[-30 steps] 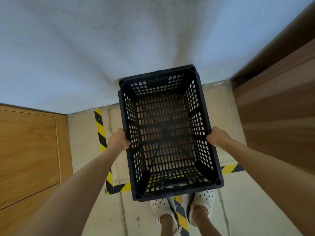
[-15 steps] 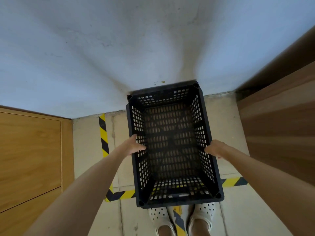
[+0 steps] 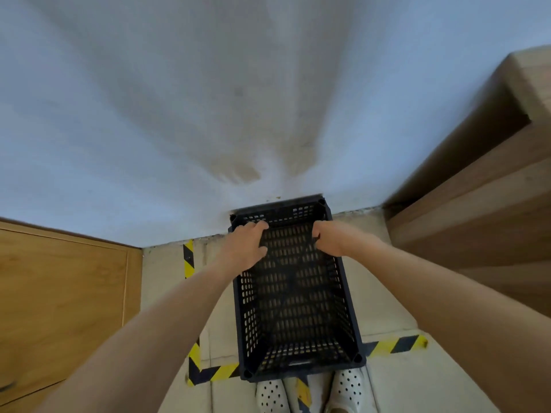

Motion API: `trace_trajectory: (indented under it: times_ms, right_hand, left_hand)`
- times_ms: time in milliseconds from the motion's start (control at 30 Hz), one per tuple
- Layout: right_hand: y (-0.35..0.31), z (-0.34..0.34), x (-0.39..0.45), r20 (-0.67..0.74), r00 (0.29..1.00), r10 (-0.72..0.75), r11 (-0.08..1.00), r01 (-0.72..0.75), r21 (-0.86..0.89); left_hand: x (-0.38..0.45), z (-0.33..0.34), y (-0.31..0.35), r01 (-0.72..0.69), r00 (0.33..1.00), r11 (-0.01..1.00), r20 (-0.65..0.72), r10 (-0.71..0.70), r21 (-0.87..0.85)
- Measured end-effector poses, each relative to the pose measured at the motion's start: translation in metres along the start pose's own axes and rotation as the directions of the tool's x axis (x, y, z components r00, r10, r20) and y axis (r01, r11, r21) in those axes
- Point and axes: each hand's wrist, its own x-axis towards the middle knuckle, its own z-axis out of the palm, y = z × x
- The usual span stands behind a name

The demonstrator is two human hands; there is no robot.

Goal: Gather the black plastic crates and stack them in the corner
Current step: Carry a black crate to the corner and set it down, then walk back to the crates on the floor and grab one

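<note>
One black perforated plastic crate [image 3: 298,311] sits upright and empty on the floor, its far end against the pale wall. Both of my arms reach forward over it. My left hand [image 3: 246,247] lies over the crate's left rim near the far corner, with its fingers hooked down inside the wall. My right hand [image 3: 334,236] grips the right rim opposite, fingers curled into the crate. No other crate is in view.
Yellow-and-black hazard tape [image 3: 393,345] marks a rectangle on the concrete floor around the crate. A wooden panel [image 3: 59,293] stands to the left and wooden furniture [image 3: 477,234] to the right. My white perforated shoes [image 3: 269,396] touch the crate's near end.
The crate went down and forward from being carried to resting on the floor at the wall. Both hands slid from the middle of its sides to the far end.
</note>
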Motion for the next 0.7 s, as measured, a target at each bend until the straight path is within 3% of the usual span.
trace_trajectory:
  times_ms: [200, 433, 700]
  right_hand:
    - [-0.034, -0.079, -0.096, -0.150, 0.988, 0.037, 0.993, -0.053, -0.101]
    - [-0.060, -0.144, -0.214, -0.360, 0.930, 0.077, 0.975, -0.146, -0.170]
    - [-0.092, -0.173, -0.360, -0.554, 0.825, 0.115, 0.955, -0.246, -0.167]
  left_hand:
    - [-0.056, -0.107, 0.041, -0.068, 0.997, 0.984, 0.050, 0.060, 0.165]
    - [-0.115, -0.222, 0.086, -0.207, 0.971, 0.907, -0.033, 0.235, 0.366]
    - [-0.201, -0.326, 0.139, -0.333, 0.883, 0.780, -0.115, 0.454, 0.529]
